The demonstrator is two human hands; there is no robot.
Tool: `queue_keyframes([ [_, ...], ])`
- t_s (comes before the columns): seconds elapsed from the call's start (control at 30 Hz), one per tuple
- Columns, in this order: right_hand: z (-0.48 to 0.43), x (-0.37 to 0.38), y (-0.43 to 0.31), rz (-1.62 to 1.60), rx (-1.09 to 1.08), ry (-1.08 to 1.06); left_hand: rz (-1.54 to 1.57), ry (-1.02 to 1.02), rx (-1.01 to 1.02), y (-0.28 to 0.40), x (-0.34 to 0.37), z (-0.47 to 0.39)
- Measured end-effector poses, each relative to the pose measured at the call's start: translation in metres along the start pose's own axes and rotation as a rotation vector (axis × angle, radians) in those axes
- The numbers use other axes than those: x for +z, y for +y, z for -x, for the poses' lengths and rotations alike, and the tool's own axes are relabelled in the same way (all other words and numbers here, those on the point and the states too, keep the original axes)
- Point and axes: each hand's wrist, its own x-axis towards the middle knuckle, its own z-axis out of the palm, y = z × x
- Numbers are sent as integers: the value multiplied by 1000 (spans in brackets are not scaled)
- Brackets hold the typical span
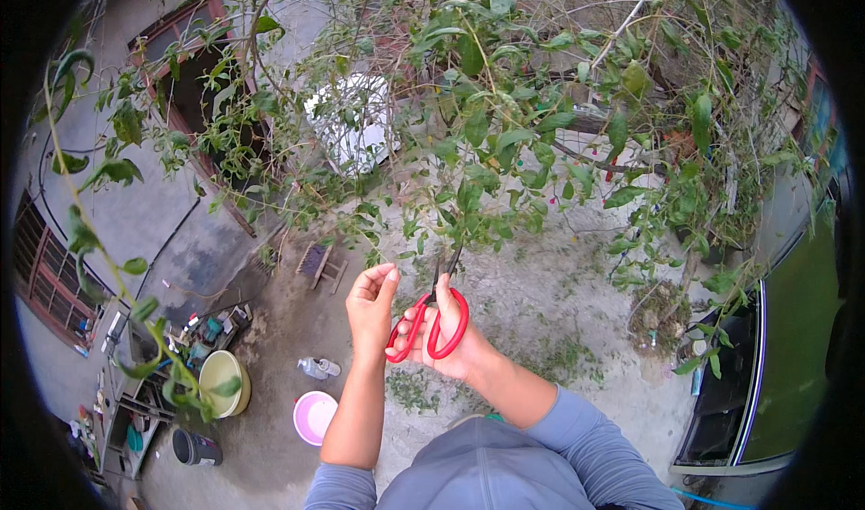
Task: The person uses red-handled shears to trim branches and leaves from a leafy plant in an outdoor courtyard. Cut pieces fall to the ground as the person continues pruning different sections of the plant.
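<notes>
My right hand point(439, 334) holds a pair of scissors with large red handles point(461, 327), its fingers through the loops. The dark blades point(445, 271) point up and away from me, slightly parted, with their tips by the lowest leaves of a hanging leafy vine point(473, 199). Just left of the scissors, my left hand point(375, 294) is raised with thumb and index fingertip pinched together at a thin stem; the grip itself is too small to make out. More leafy stems hang above both hands.
A small wooden stool point(323, 267) lies beyond my left hand. Lower left are a pink basin point(315, 417), plastic bottles point(317, 368), a yellow tub point(226, 383) and a dark bucket point(196, 447). Cut greenery point(561, 360) litters the concrete. A glazed panel point(787, 341) stands right.
</notes>
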Motion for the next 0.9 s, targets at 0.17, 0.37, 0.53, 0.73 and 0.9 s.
queue_keyframes([
  [0.17,0,-7,4,90,-47,17,21,23,1,-4,-5,4],
  [0.37,16,-19,3,204,-54,23,31,4,-18,-12,-4,5],
  [0.53,33,-43,1,255,-75,156,36,-39,-39,-17,1,4],
  [0.73,45,-80,-10,317,-175,191,42,-75,-69,-28,8,7],
  [0.9,39,-104,-30,348,-357,337,31,-123,-103,-34,13,19],
])
